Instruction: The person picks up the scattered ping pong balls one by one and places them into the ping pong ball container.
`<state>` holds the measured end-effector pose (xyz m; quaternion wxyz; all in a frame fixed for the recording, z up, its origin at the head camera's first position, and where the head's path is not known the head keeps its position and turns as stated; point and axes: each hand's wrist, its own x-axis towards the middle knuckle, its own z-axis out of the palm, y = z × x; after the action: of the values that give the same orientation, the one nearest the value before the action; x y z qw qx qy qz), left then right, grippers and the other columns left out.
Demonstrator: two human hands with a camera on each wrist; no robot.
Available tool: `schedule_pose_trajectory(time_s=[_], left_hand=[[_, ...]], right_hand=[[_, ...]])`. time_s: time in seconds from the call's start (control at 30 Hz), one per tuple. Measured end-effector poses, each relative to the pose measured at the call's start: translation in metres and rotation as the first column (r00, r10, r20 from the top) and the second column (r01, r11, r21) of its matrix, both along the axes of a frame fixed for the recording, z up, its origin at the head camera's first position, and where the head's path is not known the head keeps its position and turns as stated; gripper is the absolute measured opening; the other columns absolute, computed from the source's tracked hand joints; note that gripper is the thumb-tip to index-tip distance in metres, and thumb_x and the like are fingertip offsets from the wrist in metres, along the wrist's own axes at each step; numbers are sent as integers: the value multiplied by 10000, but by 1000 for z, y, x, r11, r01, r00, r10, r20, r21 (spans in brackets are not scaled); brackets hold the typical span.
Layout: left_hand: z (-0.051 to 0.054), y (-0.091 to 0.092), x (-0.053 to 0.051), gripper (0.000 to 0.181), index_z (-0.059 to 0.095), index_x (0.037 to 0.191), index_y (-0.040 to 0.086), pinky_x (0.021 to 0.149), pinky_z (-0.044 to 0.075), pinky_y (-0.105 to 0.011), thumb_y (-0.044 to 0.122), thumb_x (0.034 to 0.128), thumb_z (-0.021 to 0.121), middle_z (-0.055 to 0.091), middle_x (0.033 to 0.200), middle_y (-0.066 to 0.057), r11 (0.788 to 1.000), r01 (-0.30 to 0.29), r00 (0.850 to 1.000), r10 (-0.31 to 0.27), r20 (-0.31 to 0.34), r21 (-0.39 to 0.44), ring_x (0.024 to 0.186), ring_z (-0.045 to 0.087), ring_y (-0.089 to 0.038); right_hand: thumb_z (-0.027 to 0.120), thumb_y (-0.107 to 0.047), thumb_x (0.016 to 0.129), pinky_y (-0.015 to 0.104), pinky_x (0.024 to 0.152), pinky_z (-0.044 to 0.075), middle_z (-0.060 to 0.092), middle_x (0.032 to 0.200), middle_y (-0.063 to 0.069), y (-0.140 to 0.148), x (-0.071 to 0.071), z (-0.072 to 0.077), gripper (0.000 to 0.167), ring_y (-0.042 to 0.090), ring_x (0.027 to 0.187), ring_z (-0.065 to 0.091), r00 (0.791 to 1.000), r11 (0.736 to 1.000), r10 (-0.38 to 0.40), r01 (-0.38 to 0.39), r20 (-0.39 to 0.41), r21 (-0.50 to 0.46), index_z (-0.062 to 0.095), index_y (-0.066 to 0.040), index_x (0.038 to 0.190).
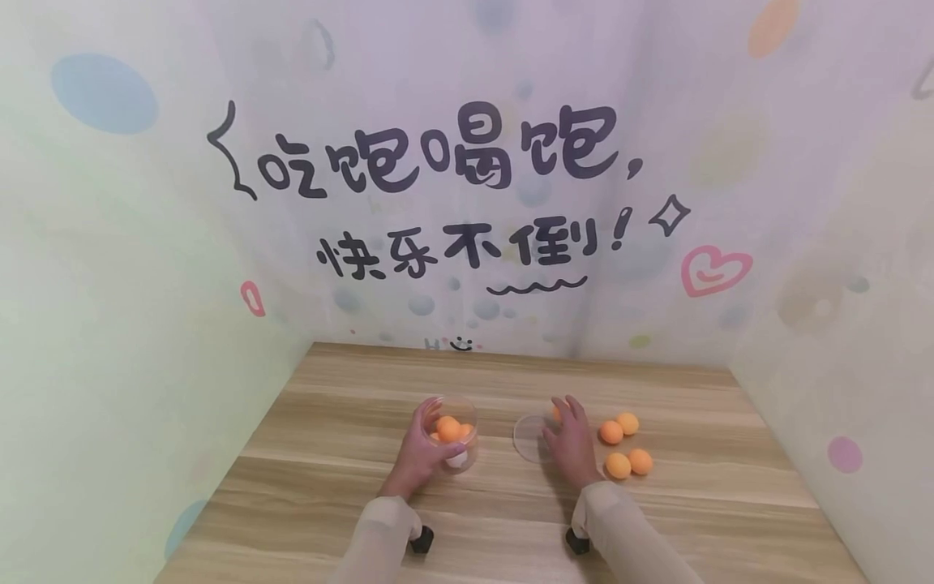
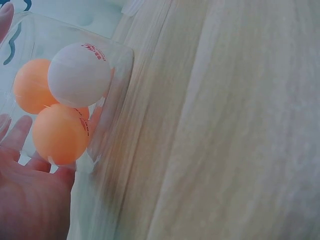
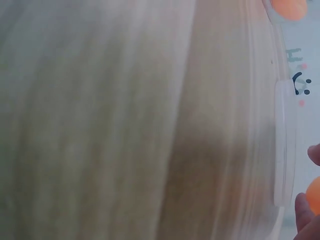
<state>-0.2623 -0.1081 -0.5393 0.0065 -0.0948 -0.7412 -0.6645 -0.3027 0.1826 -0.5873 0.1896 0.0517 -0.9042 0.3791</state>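
A clear plastic jar (image 1: 470, 405) stands in my left hand (image 1: 419, 458), whose fingers and thumb curl round its side. Inside lie orange ping-pong balls (image 2: 60, 134) and a white ping-pong ball (image 2: 79, 75) with red print. My right hand (image 1: 572, 446) is raised over the right side of a clear round lid (image 1: 529, 439) lying on the table. Between its thumb and fingers it holds an orange ping-pong ball (image 3: 314, 196), partly hidden by the fingers in the head view and cut off by the frame edge in the right wrist view.
Several loose orange ping-pong balls (image 1: 618, 465) lie right of the right hand. The wood-grain table (image 1: 328, 519) meets a printed wall (image 1: 467, 316) at the back, with walls on both sides.
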Motion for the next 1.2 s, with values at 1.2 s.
schedule_pose_trajectory(time_s=[1.2], left_hand=[[-1,1,1,927,290,1474,37,1090,278,-571,49,731,843,317,1513,-219,1000,-4,1000,5,-15,14,1375,281,-436]], right_hand=[[714,102,772,484,875,495,613,1167,180,-27,10,6,404,347,1064,590,976,998,4,-18,-219,-62,659,-27,1150]])
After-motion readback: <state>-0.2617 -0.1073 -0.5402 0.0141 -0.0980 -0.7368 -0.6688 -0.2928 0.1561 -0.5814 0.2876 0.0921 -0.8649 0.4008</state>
